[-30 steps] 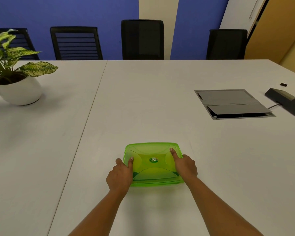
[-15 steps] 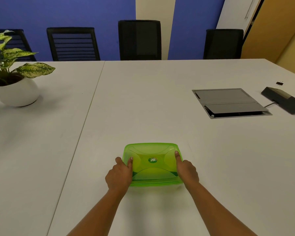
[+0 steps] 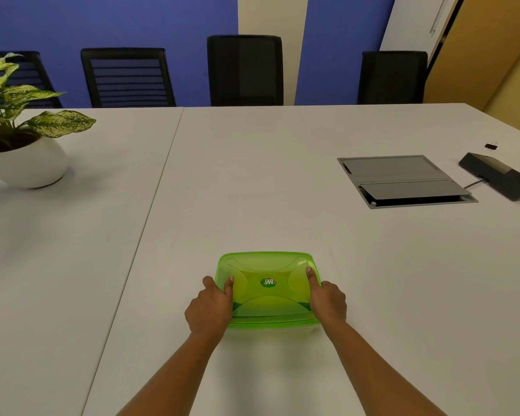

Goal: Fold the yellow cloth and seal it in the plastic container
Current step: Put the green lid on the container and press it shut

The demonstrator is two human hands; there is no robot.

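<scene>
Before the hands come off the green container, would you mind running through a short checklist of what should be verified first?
1. Lid sits on the green container: ok, it covers the whole top.
2. Left hand is placed to press: ok, thumb on the lid's left side, fingers wrapped round the edge.
3. Right hand is placed to press: ok, thumb on the lid's right side.
4. Lid snapped shut all round: cannot tell; the near corners are hidden by the hands.
5. Yellow cloth inside: cannot tell; only a yellowish tint shows through the lid.
6. Container rests flat on the table: ok.
</scene>
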